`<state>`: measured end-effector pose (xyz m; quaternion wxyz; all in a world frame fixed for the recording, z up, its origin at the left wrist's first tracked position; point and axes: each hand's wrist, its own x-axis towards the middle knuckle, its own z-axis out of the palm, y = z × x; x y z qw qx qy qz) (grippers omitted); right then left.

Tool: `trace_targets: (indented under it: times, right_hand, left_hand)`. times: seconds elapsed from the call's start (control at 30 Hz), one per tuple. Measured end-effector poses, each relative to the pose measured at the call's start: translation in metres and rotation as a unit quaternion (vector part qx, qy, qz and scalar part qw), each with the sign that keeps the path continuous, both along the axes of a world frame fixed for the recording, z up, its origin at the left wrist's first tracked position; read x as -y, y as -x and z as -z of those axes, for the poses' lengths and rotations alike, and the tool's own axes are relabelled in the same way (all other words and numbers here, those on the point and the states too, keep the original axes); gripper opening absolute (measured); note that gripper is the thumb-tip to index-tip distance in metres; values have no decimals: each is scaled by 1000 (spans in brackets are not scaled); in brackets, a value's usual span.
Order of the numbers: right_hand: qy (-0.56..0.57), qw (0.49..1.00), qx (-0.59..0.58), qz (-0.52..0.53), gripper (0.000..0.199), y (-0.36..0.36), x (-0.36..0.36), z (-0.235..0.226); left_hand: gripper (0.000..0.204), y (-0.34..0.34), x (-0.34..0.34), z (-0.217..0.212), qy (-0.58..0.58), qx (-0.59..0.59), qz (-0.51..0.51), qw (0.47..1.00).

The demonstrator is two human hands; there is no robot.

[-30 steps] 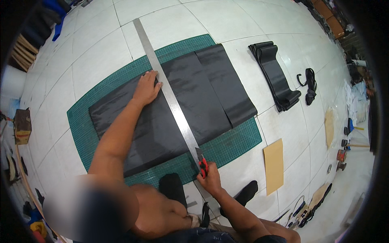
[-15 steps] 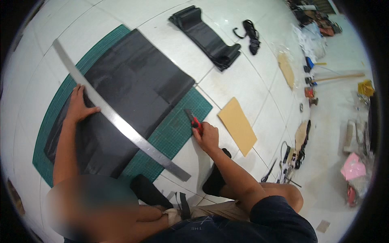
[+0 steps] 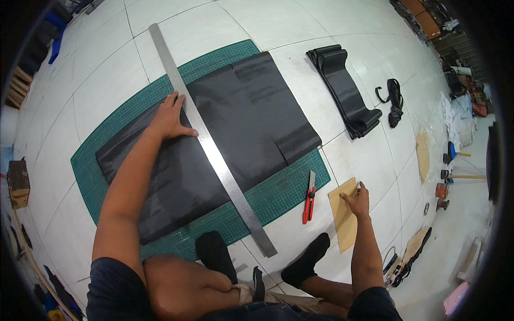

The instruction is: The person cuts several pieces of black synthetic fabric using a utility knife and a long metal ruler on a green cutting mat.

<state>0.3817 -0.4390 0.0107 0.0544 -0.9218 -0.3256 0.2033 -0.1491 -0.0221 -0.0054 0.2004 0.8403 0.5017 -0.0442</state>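
Observation:
A long steel ruler (image 3: 206, 142) lies slantwise across a black sheet (image 3: 241, 120), which rests on a green cutting mat (image 3: 300, 184). My left hand (image 3: 170, 119) presses at the ruler's left edge, thumb and fingers spread over the sheet. Short slits or creases show at the sheet's near and far edges, right of the ruler. My right hand (image 3: 358, 202) is at a tan rectangular card (image 3: 345, 230), thumb on its face and fingers closed at its right side. A red utility knife (image 3: 309, 200), blade out, lies by the mat's right corner, out of my hand.
Folded black strips (image 3: 348, 91) and a bundled black cord (image 3: 395, 104) lie on the white tiles beyond the card. My socked feet (image 3: 308, 262) stand close to the mat. Assorted tools (image 3: 409, 257) lie along the right; a box (image 3: 19, 184) stands far left.
The utility knife has left my right hand and lies down. That hand has moved right onto the card, which is turned slightly. My view has shifted; my left hand stays on the ruler.

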Motion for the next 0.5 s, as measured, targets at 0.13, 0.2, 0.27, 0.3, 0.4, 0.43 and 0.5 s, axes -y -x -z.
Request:
trace_targets:
  times: [0.13,0.2,0.27,0.3,0.4,0.43,0.5]
  right_hand:
    - [-35,998,-40,31,100,-16,9,16]
    - [-22,997,-14,71,88,-10,11,0]
    - [-57,986,157,-24,70,-27,33,25]
    - [-90,995,15,46,60,-17,23,14]
    - [-103,972,-181,108,41,-20,11,-25]
    - [-84,973,-193,94,35,-21,4,-42]
    - [-79,967,-234,59,24,-25,-13,-85]
  left_hand:
    - [135,-2,0,1,8,4,-9,1000]
    - [135,-9,0,5,1,7,-6,1000]
    - [136,-11,-3,10,-3,6,-1,1000]
    - [136,-4,-5,11,-7,-7,1,1000]
    - [135,-8,-8,7,3,-20,-1,1000]
    - [134,-10,-7,2,14,-32,-7,999]
    - [133,-19,-7,0,11,-14,-19,1000]
